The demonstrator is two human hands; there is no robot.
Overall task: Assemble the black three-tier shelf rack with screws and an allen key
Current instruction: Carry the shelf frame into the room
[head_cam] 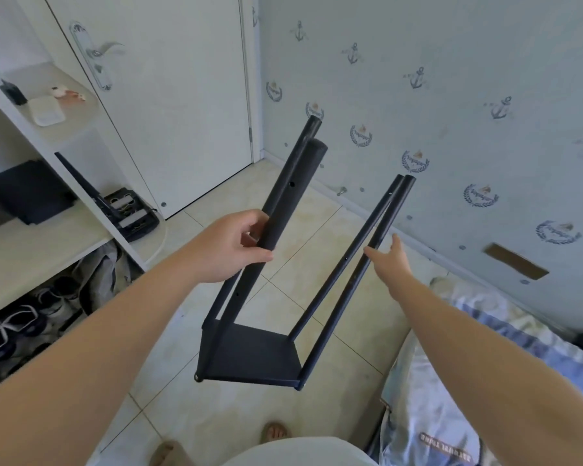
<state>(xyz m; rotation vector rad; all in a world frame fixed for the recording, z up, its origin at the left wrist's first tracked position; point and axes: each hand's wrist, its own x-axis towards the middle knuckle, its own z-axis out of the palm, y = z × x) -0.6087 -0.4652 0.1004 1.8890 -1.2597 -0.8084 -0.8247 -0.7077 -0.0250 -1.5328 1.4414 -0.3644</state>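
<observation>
One shelf panel [253, 354] fitted; rack [249, 280] held above floor [320, 230] | left hand [231, 247] grips left post [292, 200] | right hand [389, 260] fingers spread, at right posts [387, 216] | steady both sides, keep screw holes facing inward.

Both our bare forearms stretch forward, left bent inward, right straighter. Our left hand [231, 245] grips a black pole [285, 200], fingers and thumb curled round it. Our right hand [389, 260] reaches farther out, fingers straight, thumb spread.
</observation>
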